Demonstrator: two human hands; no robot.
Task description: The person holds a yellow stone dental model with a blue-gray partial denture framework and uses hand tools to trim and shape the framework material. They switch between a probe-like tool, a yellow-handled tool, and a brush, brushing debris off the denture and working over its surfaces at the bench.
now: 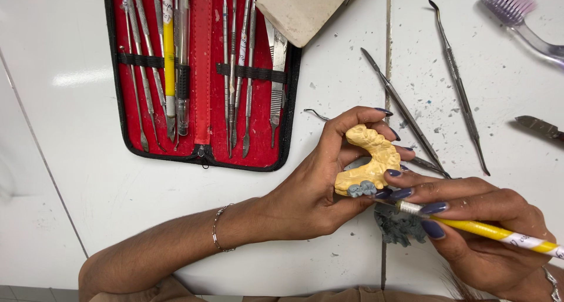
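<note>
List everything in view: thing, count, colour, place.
dental cast: one, yellow, arch-shaped, held in left hand
wax teeth: small grey cluster, on the cast's near end
carving tool: one, yellow handle, in right hand, tip at the wax
tool case: one, red lining, black edge, open, top centre, full of metal instruments
loose instruments: several, steel, on table at right
toothbrush: one, purple bristles, top right
block: one, beige, top centre
wax lump: grey, under the hands
table: white
left hand: bracelet on wrist
right hand: grey nails
</note>
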